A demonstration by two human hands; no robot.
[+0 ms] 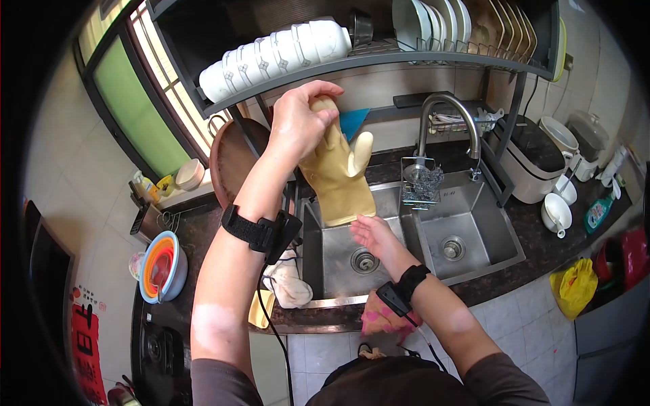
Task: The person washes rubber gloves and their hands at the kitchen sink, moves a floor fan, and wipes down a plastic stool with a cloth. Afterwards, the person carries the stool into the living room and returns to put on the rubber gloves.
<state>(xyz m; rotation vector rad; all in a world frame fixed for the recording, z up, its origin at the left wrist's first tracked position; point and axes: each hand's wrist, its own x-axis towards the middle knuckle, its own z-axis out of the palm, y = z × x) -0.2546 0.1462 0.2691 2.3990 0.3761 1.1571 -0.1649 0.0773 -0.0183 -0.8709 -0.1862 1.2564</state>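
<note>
A yellow rubber glove [338, 183] hangs over the left basin of the steel sink [433, 271], its cuff downward. My left hand [302, 120] is closed on the glove's finger end, with the fingertips partly hidden. At the cuff's lower edge is my right hand [378, 237], palm turned up and fingers stretched out. Its upper side seems to touch the cuff, though I cannot tell whether any finger hooks it. Just behind the glove shows a blue piece [353, 123], partly covered.
A dish rack [298, 71] with bowls and plates spans overhead. The curved faucet [443, 101] rises behind the sink, beside a wire basket with steel wool [423, 181]. Cloths [288, 281] lie at the sink's left. Stacked colored basins [164, 267] stand further left; a rice cooker [531, 159] stands right.
</note>
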